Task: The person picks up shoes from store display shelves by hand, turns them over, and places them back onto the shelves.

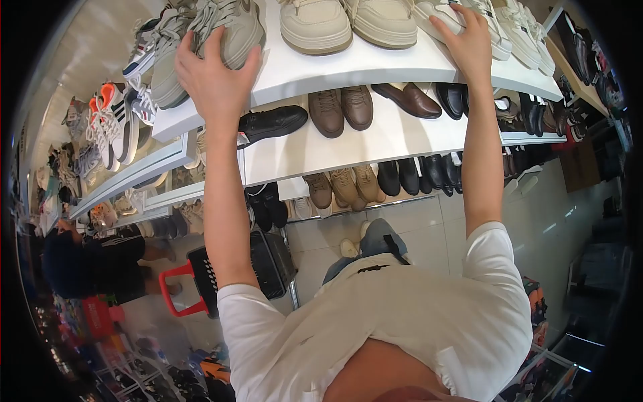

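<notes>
My left hand [218, 77] is on a pair of grey lace-up sneakers [240, 37] at the left end of the top white shelf. Its fingers are spread around the toe of one sneaker, with the thumb on the right side. Over to the right, my right hand [469, 47] grips the front of a white shoe [440, 15], thumb on the near side and fingers over the top. That shoe is partly covered by the hand and cut off by the upper edge. Between my hands stands a pair of cream sneakers [351, 27], touched by neither hand.
Brown shoes [340, 110], a black shoe [274, 124] and a dark brown loafer [408, 100] line the shelf below. Lower still are tan shoes [343, 187]. A black shopping basket [271, 264] with a red handle [177, 288] is on the left. Another person [94, 261] is beyond it.
</notes>
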Demonstrator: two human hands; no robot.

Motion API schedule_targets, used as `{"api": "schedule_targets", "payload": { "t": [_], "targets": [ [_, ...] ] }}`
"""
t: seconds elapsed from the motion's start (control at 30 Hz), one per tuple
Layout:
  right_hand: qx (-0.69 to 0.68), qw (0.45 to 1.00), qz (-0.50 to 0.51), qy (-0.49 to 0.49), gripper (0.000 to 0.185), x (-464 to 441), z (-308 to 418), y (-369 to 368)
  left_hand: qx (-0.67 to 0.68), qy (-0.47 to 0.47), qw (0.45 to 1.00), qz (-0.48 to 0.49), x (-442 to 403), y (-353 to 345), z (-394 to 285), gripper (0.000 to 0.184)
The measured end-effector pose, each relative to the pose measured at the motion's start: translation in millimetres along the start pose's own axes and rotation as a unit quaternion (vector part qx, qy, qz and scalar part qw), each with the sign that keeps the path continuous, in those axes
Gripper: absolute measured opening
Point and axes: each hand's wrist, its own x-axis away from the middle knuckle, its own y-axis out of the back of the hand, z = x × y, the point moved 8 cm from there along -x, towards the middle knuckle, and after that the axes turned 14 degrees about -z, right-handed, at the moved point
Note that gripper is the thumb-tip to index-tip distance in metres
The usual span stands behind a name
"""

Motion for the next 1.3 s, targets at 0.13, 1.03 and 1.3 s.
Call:
{"api": "schedule_targets", "payload": {
  "t": [0.13, 1.03, 1.3],
  "targets": [
    [0.0, 0.998, -0.055, -0.007, 0.051, 1.0, -5.5, 3.7, -0.017, 0.007, 1.0, 0.024, 4.5, -7.1, 6.5, 0.054],
    [0.102, 0.941, 0.177, -0.271, 0.041, 404.6, -173.6, 139.1, 0.018, 0.534, 0.723, 0.438, 539.4, 67.1, -80.2, 0.053],
    [0.172, 0.793, 0.296, -0.504, 0.04, 532.3, -272.2, 244.4, 0.04, 0.343, 0.533, 0.772, 621.2, 89.4, -117.8, 0.054]
  ]
}}
